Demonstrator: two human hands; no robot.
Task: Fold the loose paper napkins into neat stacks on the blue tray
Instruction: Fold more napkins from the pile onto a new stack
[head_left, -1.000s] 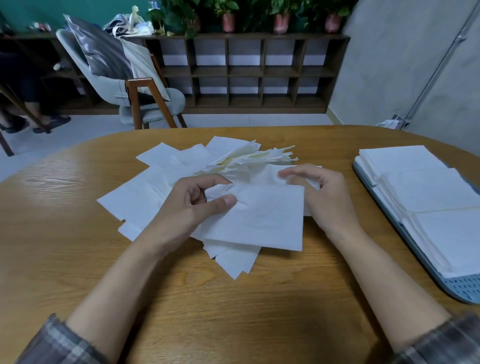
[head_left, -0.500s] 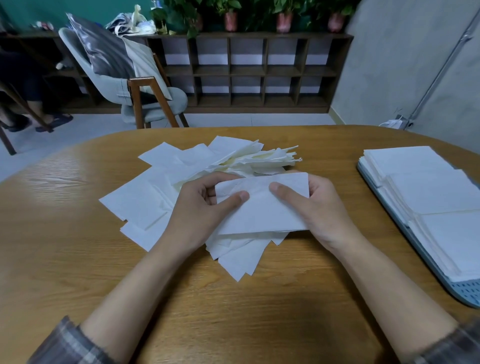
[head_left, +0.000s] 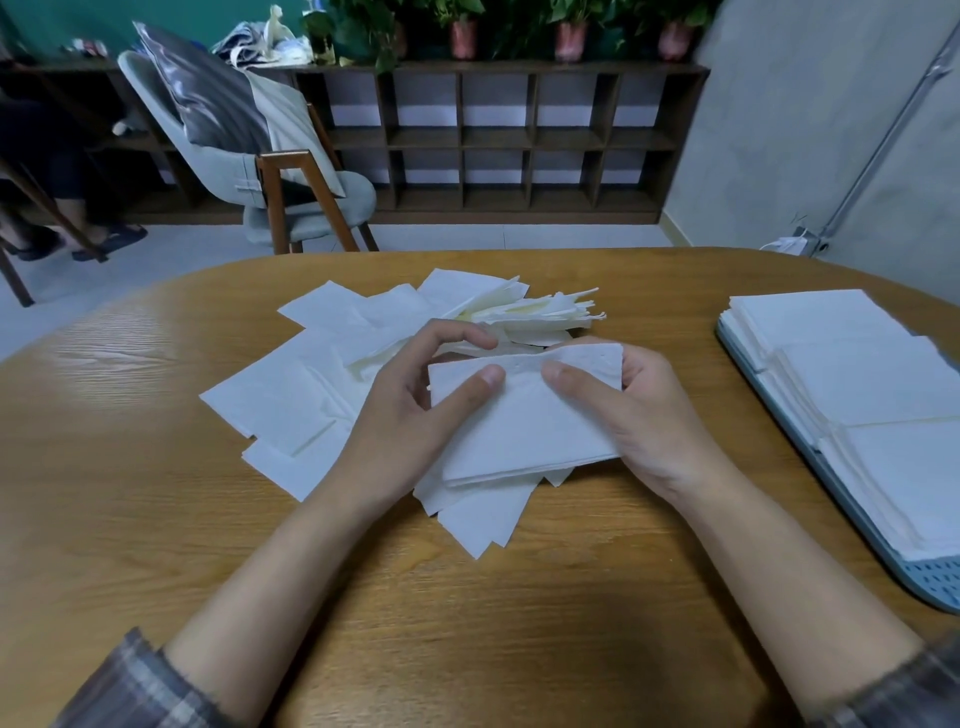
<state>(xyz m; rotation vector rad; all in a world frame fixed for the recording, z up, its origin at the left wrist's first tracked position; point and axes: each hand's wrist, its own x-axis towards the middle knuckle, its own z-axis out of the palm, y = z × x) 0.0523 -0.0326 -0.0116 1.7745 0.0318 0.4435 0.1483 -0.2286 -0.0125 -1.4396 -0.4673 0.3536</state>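
Holding one folded napkin (head_left: 524, 421) in both hands, just above the table and dead centre. Pinched at its nine o'clock edge by the left hand (head_left: 410, 415) — thumb flat on top, fingers curled over the far edge. Clamped at three o'clock by the right hand (head_left: 649, 415), thumb lying across the top face, fingers wrapped behind. Folded to a tidy rectangle, with layered edges showing along the six o'clock side and a slightly rumpled twelve o'clock edge between the two thumbs.

Directly beneath, and spreading out toward nine and twelve o'clock, the loose napkins (head_left: 311, 384): a scattered white pile lying flat on the wooden table (head_left: 156, 545), with corners poking out at six o'clock under the held piece. At twelve o'clock, a fanned bunch with its edges splayed toward three.

Out at three o'clock, well apart from the hands, the blue tray (head_left: 935, 587) — already loaded with stacks (head_left: 857, 374) of folded napkins, overlapping in a row from far to near, with perforated tray floor bare at the near end.

At five and seven o'clock, plaid sleeves (head_left: 130, 686) pushed up the forearms. Beyond the table at eleven o'clock, a grey chair (head_left: 311, 208) with wooden legs and a cushion. At twelve, a dark cubby shelf (head_left: 498, 140) along the wall, topped with potted plants (head_left: 462, 31).
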